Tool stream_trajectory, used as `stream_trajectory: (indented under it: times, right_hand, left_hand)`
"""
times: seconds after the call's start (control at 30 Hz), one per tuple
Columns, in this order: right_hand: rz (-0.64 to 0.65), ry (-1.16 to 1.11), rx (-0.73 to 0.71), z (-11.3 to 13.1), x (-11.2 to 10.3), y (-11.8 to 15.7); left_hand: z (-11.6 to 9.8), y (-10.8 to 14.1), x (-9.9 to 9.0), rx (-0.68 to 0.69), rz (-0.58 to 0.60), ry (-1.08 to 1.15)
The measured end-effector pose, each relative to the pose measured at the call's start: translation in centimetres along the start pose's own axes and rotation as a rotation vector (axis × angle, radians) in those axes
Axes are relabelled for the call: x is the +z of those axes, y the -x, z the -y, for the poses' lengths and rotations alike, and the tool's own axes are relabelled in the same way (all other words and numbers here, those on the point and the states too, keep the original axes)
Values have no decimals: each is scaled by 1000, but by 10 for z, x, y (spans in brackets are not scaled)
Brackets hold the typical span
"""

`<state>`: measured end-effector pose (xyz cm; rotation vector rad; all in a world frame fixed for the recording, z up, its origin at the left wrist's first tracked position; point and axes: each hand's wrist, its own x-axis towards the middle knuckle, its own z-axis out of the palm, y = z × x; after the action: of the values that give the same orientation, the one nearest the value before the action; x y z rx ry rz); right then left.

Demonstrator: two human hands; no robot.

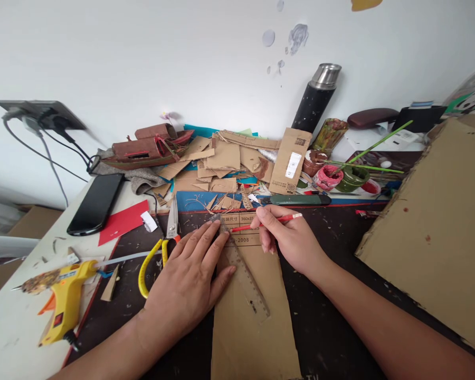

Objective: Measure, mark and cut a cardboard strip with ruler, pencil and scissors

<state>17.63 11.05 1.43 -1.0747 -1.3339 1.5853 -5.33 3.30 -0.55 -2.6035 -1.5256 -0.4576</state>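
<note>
My left hand (190, 269) lies flat with its fingers stretched out, pressing the upper end of a clear ruler (248, 274). The ruler rests at a slant on a long strip of brown cardboard (253, 338) that has printed text near its far end. My right hand (291, 237) pinches a red pencil (279, 220). The pencil's tip points left and meets the ruler's edge close to my left fingertips; whether it touches the cardboard I cannot tell.
Yellow-handled scissors (145, 269) and a yellow glue gun (65, 301) lie left, near a black phone (97, 203). Cardboard scraps (225, 155), a model boat (142, 148), a green utility knife (301, 200), paint jars (328, 178) and a flask (316, 97) stand behind. A large cardboard sheet (435, 227) is right.
</note>
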Motion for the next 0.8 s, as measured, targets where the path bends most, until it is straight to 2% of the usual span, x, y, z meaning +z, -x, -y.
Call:
stream_trajectory:
  times: [0.8]
  right_hand:
    - [-7,19,6,-1,0,0]
  left_hand:
    - [1,0,0,7,4,-2]
